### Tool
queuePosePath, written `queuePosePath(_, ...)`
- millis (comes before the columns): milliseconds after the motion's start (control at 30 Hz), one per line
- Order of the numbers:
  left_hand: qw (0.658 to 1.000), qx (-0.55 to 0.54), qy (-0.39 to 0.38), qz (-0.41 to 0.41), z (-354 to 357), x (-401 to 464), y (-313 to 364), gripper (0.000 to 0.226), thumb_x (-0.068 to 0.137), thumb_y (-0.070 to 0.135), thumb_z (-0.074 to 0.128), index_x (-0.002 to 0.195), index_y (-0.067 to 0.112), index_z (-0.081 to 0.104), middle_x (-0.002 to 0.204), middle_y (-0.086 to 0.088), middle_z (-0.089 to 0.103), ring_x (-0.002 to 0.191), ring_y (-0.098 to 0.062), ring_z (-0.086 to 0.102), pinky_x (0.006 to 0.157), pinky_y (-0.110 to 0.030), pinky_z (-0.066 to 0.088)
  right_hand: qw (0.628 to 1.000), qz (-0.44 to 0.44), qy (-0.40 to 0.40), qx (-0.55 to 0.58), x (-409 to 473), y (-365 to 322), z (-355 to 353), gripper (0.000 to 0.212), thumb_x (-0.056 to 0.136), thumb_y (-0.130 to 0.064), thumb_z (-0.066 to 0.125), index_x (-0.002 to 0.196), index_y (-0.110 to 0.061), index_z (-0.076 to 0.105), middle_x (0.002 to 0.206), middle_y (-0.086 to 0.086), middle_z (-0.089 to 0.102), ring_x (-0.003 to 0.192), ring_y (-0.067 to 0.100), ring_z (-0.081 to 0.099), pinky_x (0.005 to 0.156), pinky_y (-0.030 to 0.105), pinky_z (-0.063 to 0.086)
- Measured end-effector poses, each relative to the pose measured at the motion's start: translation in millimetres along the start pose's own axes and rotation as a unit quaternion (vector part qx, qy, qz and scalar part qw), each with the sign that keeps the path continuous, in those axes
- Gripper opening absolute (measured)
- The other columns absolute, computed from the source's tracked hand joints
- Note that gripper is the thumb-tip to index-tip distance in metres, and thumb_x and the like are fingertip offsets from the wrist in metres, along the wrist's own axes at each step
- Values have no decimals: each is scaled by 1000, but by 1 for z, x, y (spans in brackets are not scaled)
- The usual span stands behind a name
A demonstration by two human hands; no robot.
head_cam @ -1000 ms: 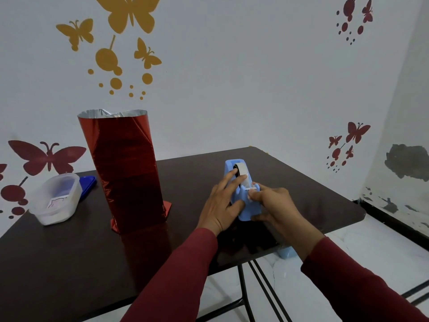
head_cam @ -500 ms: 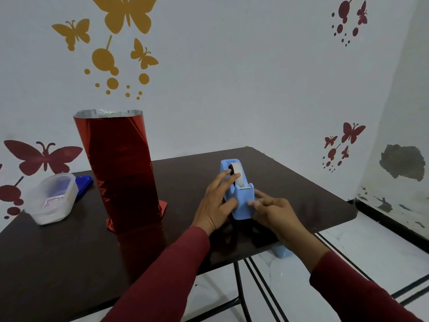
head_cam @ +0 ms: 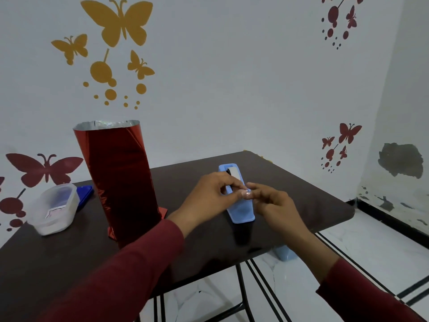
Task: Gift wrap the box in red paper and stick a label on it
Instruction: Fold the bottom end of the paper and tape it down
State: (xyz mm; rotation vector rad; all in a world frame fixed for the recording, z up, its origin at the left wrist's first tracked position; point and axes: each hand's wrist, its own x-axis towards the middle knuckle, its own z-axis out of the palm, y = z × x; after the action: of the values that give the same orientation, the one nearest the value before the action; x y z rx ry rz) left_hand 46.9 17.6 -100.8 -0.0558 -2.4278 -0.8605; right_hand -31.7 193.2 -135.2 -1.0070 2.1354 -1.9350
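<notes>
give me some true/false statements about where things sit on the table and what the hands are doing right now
1. The red-wrapped box stands upright with its top end open. True.
2. The blue tape dispenser lies on the floor. False: it stands on the dark table.
3. Both hands meet above the dispenser, the left hand and right hand pinching a small piece of tape. True.
4. The plastic container sits right of the dispenser. False: it sits near the table's left edge, left of the box.
5. The left hand grips the box. False: it is apart from it.

Both hands now off dispenser
</notes>
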Motion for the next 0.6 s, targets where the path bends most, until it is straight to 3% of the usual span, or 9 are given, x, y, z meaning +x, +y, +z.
queuePosePath(67,1000,10,-17,-14,-9,0,1,10,88,33,77,90,43,76,90,16,70,76,-9,62,73,-42,56,1000,-4,-10,-7,2,-7,3,35,94,9,57,91,-17,80,128,-13,68,115,2,63,83,11,53)
queuePosePath(133,999,28,-20,-10,-19,-2,4,7,88,32,76,88,39,75,87,17,68,74,-11,63,73,-47,56,1000,-6,-17,-6,4,-15,8,39,93,11,54,87,-18,80,130,-11,68,118,7,63,91,17,51)
queuePosePath(200,998,51,-29,-6,-28,-5,9,5,89,31,73,84,33,73,85,17,66,72,-7,60,73,-45,57,1000,0,-30,-6,6,-22,13,44,92,13,52,86,-21,79,131,-10,68,119,9,62,90,19,49)
queuePosePath(300,996,83,-26,6,-40,-10,17,8,89,36,71,83,32,68,86,14,63,73,-5,58,73,-41,57,998,7,-55,-10,9,-32,20,48,91,12,50,90,-25,79,130,-10,69,107,6,63,78,13,46)
queuePosePath(433,996,87,-8,10,-52,-12,21,12,90,50,68,95,39,69,98,18,63,74,-4,57,70,-32,56,998,-19,-45,-43,13,-43,27,46,90,11,51,101,-24,79,124,-7,72,117,9,64,84,10,47)
queuePosePath(533,995,93,17,3,-60,-12,21,9,91,47,69,90,39,70,94,20,66,81,1,59,75,-33,55,996,-35,-55,-55,13,-53,32,52,92,12,50,98,-32,75,130,-11,68,119,5,62,85,4,46)
queuePosePath(600,994,106,27,-5,-65,-11,22,11,89,49,69,86,39,70,90,20,67,85,2,62,78,-37,56,995,-34,-61,-64,14,-59,34,50,93,11,49,100,-30,77,130,-13,68,116,6,62,87,8,49)
